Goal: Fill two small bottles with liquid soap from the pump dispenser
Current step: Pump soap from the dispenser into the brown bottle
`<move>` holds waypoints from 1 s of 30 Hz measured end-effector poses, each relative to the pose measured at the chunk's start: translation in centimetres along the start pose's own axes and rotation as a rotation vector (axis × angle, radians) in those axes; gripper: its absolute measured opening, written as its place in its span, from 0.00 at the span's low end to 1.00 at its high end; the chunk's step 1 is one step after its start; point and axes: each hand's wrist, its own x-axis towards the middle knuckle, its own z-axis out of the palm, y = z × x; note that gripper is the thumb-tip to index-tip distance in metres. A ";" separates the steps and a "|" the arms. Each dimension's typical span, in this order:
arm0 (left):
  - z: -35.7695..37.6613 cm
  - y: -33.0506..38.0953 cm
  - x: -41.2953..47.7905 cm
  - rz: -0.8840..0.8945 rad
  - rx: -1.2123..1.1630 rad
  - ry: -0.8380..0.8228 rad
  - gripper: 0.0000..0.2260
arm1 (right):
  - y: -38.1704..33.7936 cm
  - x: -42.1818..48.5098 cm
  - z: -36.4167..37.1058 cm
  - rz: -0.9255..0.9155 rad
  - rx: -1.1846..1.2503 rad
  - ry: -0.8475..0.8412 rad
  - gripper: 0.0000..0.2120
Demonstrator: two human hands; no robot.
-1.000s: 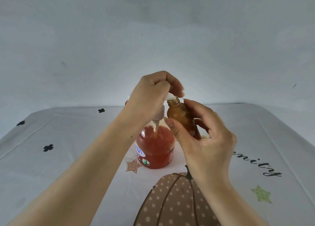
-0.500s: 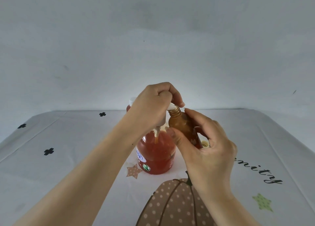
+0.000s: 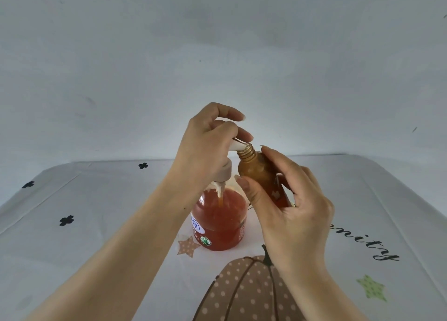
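At the 9 o'clock side of the desk (image 3: 96, 224) lie only printed black clovers. The left hand (image 3: 208, 146) comes in from 7 o'clock and sits on top of the pump dispenser (image 3: 219, 221), its fingers (image 3: 229, 127) curled over the pump head, one stretched out above the spout. The dispenser stands at mid-desk, its body well stocked with red-orange soap. At 3 o'clock of the spout tip, touching it, is the threaded mouth of a small amber bottle (image 3: 256, 173), uncapped, tilted toward the spout and held off the desk; the right hand (image 3: 290, 207) pinches its body between thumb and fingertips. So I judge the filling of one bottle to be under way, with capping it and the whole of the other bottle likely left. How full this bottle is cannot be read through its dark wall, and no stream of soap shows at the mouth. The second bottle and any caps are out of sight; a pale scrap at 3 o'clock of the bottle's base, behind the right hand, is too hidden to name.
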 end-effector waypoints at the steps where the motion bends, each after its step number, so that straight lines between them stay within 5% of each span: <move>1: 0.0 0.0 0.0 -0.003 -0.006 -0.002 0.12 | 0.0 0.0 0.0 0.005 0.004 0.002 0.22; 30: 0.1 -0.7 0.2 -0.015 0.089 -0.193 0.15 | -0.1 -0.7 -0.5 0.128 -0.002 -0.070 0.24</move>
